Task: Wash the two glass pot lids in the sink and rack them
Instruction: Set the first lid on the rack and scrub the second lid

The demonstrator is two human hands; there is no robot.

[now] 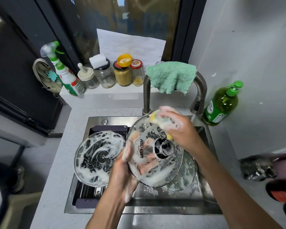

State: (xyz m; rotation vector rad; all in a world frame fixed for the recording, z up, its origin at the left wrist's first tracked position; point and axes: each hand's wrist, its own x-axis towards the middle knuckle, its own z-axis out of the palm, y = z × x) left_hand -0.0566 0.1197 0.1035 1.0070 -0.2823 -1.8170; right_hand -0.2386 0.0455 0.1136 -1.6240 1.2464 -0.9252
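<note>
My left hand [122, 171] grips a soapy glass pot lid [162, 172] by its left rim and holds it tilted over the steel sink [206, 190]; my fingers show through the glass. The lid's black knob [164, 147] faces me. My right hand [177, 128], covered in foam, presses a yellow sponge [153, 115] on the lid's far rim. A second glass lid [97, 157], smeared with suds, lies on the dark roll-up rack [89, 190] across the sink's left half.
The faucet [146, 96] arches over the sink with a green cloth [171, 76] draped on it. A green dish soap bottle [221, 104] stands at the right. Jars [122, 75] and a spray bottle [66, 75] line the back ledge. Dark objects [257, 167] sit on the right counter.
</note>
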